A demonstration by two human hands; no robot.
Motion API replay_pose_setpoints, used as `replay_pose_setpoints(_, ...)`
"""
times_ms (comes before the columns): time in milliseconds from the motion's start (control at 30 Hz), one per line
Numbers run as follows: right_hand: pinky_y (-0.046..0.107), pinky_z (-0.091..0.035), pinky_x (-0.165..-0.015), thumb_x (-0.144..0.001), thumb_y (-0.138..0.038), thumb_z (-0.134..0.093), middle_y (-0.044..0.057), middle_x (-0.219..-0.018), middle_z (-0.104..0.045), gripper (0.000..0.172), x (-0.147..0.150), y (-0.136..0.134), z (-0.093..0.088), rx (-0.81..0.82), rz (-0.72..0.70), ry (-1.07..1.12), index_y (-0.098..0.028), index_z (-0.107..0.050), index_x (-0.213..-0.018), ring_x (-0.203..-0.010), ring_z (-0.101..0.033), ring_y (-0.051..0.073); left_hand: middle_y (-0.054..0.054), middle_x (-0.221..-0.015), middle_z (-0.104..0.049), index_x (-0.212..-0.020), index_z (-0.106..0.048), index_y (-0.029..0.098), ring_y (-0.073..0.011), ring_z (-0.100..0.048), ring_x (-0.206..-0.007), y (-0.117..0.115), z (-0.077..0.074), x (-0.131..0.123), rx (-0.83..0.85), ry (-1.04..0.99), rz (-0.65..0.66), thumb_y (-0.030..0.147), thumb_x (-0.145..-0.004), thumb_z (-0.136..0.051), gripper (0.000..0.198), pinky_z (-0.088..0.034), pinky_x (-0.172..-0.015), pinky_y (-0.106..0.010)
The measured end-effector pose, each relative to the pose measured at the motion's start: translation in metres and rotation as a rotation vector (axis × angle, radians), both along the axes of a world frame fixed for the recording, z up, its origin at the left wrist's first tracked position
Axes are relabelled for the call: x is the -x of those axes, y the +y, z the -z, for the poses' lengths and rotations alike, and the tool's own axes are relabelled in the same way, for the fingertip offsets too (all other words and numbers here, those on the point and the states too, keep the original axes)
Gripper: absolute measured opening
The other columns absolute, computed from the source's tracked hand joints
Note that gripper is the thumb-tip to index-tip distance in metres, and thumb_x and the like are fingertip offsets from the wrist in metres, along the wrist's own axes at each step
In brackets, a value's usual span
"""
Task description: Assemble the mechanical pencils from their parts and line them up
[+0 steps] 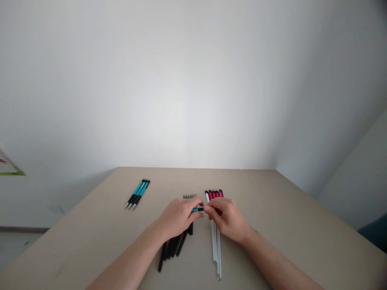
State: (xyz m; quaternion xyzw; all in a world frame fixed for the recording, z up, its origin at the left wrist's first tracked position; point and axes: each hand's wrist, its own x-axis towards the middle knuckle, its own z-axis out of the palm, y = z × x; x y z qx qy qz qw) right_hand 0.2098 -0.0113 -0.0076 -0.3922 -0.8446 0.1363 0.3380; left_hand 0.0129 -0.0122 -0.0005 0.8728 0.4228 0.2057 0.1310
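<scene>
My left hand is closed on a blue pen barrel with a black end, held sideways above the table. The thumb and fingertips of my right hand pinch at that black end; whether they hold a further small part is hidden. Beneath my left hand lie several black tubes, partly covered by the hand and forearm. Just beyond it stands a row of small grey cone-shaped pen tips. Under my right hand are several thin white refills, and behind it several red-and-black pen parts beside a white one.
Three blue-and-black pens with silver tips lie side by side at the left. The beige table meets a pale wall at its back edge. A dark blue object shows past the table's right edge.
</scene>
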Motion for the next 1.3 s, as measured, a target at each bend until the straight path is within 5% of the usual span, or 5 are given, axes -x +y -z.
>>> replay_pose_setpoints(133,0.023,-0.037,-0.056,-0.087,-0.028,-0.053,0.003,-0.07,-0.064,0.016,-0.0014,-0.0003,-0.0022,0.001,-0.022,0.03,-0.018,-0.066,-0.092,-0.059,-0.053,0.013,0.002,-0.089,-0.067,-0.102,-0.051,0.026,-0.0161,-0.063,-0.078,0.0003,-0.0014,0.0011,0.005,0.002,-0.003,0.032,-0.09,-0.049,0.014,-0.042,-0.065,-0.023)
replay_pose_setpoints(433,0.023,-0.033,-0.055,-0.094,-0.029,-0.039,0.001,-0.052,-0.053,0.04,0.0027,-0.001,-0.003,0.025,-0.007,-0.065,-0.017,-0.052,-0.058,-0.051,-0.049,0.011,0.002,-0.086,-0.067,-0.096,-0.051,0.024,-0.016,-0.063,-0.074,-0.0004,-0.0011,0.002,-0.015,0.016,0.016,0.031,-0.089,-0.052,0.01,-0.039,-0.061,-0.022)
replay_pose_setpoints(633,0.022,-0.033,-0.053,-0.086,-0.025,-0.054,-0.001,-0.065,-0.058,0.009,0.0018,-0.0033,-0.0058,0.069,-0.011,-0.019,-0.019,-0.06,-0.088,-0.055,-0.047,0.011,0.002,-0.084,-0.065,-0.097,-0.05,0.025,-0.0157,-0.061,-0.073,0.0002,-0.0018,0.0022,-0.009,0.015,-0.002,0.035,-0.091,-0.047,0.012,-0.04,-0.063,-0.023)
replay_pose_setpoints(833,0.021,-0.033,-0.052,-0.086,-0.024,-0.055,-0.002,-0.065,-0.057,0.005,0.0017,-0.0021,-0.0023,0.086,-0.023,0.017,-0.019,-0.057,-0.087,-0.053,-0.045,0.01,0.001,-0.085,-0.065,-0.098,-0.05,0.024,-0.0163,-0.061,-0.074,-0.0016,-0.0049,0.0021,0.014,0.021,-0.008,0.033,-0.091,-0.046,0.012,-0.039,-0.063,-0.023)
replay_pose_setpoints(1300,0.022,-0.03,-0.053,-0.095,-0.032,-0.04,-0.001,-0.051,-0.049,0.041,0.0028,0.0008,-0.001,0.017,-0.014,-0.06,-0.017,-0.048,-0.057,-0.05,-0.046,0.01,0.001,-0.077,-0.064,-0.09,-0.052,0.023,-0.0166,-0.06,-0.07,-0.0016,-0.0033,0.0002,-0.082,0.075,0.026,0.03,-0.091,-0.044,0.011,-0.036,-0.059,-0.024)
